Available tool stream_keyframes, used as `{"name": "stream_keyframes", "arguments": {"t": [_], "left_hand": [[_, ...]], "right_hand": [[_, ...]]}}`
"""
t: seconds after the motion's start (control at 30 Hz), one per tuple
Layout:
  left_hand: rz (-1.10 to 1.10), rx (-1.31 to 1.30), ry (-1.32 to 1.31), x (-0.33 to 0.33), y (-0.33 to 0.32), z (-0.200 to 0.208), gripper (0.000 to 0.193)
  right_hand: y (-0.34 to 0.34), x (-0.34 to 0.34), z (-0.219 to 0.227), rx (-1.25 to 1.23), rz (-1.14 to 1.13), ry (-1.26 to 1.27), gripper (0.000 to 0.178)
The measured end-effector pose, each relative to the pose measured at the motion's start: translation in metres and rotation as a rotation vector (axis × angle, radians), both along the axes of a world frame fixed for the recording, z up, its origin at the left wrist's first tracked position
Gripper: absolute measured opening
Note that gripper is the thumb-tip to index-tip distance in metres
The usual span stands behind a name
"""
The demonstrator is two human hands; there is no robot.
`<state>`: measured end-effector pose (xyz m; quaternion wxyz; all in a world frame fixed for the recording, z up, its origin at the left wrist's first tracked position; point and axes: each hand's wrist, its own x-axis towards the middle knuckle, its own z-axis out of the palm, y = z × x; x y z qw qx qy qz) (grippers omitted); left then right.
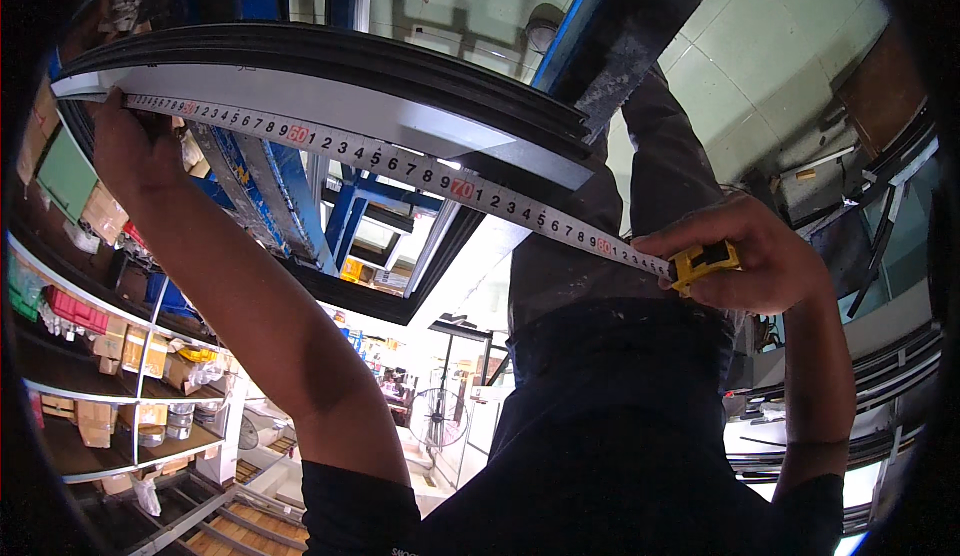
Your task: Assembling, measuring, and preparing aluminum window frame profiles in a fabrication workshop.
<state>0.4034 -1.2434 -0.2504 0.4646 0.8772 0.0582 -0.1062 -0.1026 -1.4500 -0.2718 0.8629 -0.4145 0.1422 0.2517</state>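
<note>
Far left, shelves [110, 356] stacked with boxes and small packages curve along the edge of our view. Just above them our left hand [135, 151] presses the free end of the tape measure [400, 166] against the left end of the white frame profile [330, 106]; the fingers are folded over the tape's tip, so that grip is closed on the tape's end.

Moving right, the white tape blade runs taut along the lower edge of the profile, touching it for the first stretch, then leaving the profile's cut right end and carrying on through open air, slanting down to the right. A dark rubber seal lines the profile's upper edge. Behind it sit blue metal frames [345, 206].

On the right, our right hand [760, 256] wraps around the yellow tape case [700, 264], fingers curled tight, that grip closed on the case. The case sits well apart from the profile's end. Below, our dark trousers and a tiled floor [780, 46] fill the rest.
</note>
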Motion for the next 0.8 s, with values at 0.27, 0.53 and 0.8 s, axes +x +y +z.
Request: {"name": "stream_keyframes", "arguments": {"t": [0.27,0.53,0.8], "left_hand": [[-0.141,0.030,0.037,0.013,0.010,0.001,0.041],[-0.041,-0.016,0.000,-0.003,-0.001,0.000,0.042],[-0.053,0.005,-0.010,-0.013,-0.008,0.003,0.046]], "right_hand": [[0.000,-0.002,-0.002,-0.007,-0.003,-0.026,0.055],[-0.002,0.001,-0.001,-0.010,0.004,-0.014,0.056],[-0.002,0.001,-0.004,-0.009,0.002,-0.034,0.057]]}}
